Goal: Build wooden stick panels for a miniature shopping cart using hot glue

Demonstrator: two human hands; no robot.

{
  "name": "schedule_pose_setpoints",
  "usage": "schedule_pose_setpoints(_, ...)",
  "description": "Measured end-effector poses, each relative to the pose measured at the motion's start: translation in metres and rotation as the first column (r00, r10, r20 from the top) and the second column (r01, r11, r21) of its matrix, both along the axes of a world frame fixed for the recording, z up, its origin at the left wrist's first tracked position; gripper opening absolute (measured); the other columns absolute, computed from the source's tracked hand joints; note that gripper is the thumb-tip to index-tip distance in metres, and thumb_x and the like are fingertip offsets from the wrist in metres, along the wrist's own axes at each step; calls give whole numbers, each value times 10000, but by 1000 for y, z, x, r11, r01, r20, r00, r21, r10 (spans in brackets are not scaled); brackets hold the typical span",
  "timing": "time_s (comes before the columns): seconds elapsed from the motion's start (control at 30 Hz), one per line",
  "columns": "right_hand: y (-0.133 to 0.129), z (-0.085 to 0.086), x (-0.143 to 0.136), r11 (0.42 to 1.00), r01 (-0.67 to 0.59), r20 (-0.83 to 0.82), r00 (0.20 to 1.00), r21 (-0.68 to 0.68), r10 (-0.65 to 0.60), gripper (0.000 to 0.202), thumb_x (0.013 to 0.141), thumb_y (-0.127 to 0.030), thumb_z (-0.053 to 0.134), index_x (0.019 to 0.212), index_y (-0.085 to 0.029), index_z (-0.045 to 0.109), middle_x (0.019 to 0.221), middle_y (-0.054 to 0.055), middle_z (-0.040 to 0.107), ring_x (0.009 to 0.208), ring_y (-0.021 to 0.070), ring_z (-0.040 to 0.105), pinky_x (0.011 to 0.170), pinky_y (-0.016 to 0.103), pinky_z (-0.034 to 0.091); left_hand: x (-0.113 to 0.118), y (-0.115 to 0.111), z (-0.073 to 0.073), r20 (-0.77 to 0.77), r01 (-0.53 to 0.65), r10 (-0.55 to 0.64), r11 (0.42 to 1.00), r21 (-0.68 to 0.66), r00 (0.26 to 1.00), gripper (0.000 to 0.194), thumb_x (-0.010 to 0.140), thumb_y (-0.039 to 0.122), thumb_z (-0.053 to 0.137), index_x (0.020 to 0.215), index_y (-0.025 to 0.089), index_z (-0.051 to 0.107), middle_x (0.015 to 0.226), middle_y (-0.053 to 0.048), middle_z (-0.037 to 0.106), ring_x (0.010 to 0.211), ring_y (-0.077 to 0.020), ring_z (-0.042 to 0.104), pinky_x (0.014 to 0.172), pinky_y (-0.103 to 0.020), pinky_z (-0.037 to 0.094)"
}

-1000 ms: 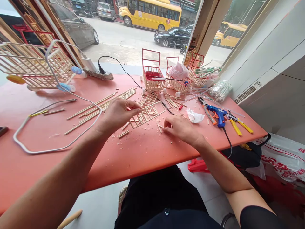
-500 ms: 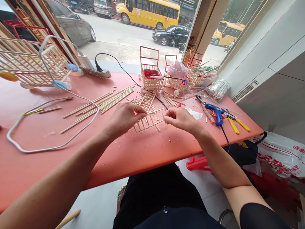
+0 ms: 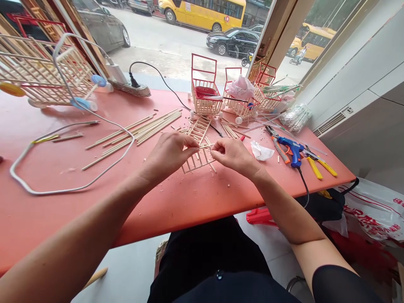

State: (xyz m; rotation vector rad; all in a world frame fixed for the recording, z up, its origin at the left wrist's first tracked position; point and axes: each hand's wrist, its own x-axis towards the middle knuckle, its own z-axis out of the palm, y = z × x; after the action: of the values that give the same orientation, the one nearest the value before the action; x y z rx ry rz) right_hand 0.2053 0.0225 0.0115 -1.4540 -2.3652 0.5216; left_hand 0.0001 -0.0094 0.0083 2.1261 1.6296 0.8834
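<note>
My left hand point(image 3: 172, 155) pinches the upper edge of a small ladder-like frame of thin wooden sticks point(image 3: 198, 166), held just over the table. At its right end my right hand point(image 3: 235, 153) is closed in a pinch on a short wooden stick, mostly hidden by the fingers now. Whether that stick touches the frame's rails I cannot tell. Behind the hands lies another stick lattice point(image 3: 199, 130) among loose pieces. Wooden crumbs are scattered around it.
Long wooden sticks point(image 3: 160, 126) lie at left on the red table point(image 3: 94, 219), near a grey cable point(image 3: 78, 190). Small stick-built shopping carts point(image 3: 206, 97) stand at the back. To the right are crumpled tissue point(image 3: 261, 151), a blue glue gun point(image 3: 293, 149) and yellow-handled pliers point(image 3: 315, 168).
My right hand has moved left with the short stick, up to the frame's right end. My left hand still holds the frame. The whole view has shifted slightly.
</note>
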Motion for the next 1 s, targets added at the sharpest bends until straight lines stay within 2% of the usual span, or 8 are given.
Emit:
schedule_pose_setpoints(0.5,-5,9,-6,997,12,86,996,-75,-6,139,868,-152,619,792,-161,736,759,28,723,707,144,595,657,269,340,1,-2,4,-17,-16,16,999,-37,1000,223,831,286,654,863,202,858,835,-53,824,750,-221,723,795,-315,528)
schedule_pose_setpoints(0.77,-4,5,-6,997,-4,29,1000,-75,7,137,844,-135,623,720,-165,674,692,3,664,677,130,553,665,278,330,0,0,1,15,-10,11,1000,-21,1000,194,808,271,668,825,210,851,795,-46,816,708,-217,709,761,-316,514)
schedule_pose_setpoints(0.87,-2,2,-3,994,-36,-36,999,-99,33,136,811,-123,622,685,-165,653,651,-13,626,655,119,532,661,274,333,-3,5,-5,36,-2,2,1000,-17,999,183,788,281,673,795,218,844,778,-41,811,732,-225,716,761,-317,505)
schedule_pose_setpoints(1.0,3,-4,2,980,-110,-273,960,-167,61,126,816,-230,639,710,-165,649,653,-24,589,637,110,503,627,258,348,-10,12,-15,87,17,-12,999,-52,996,196,768,320,667,771,222,838,730,-26,793,700,-215,693,730,-307,491)
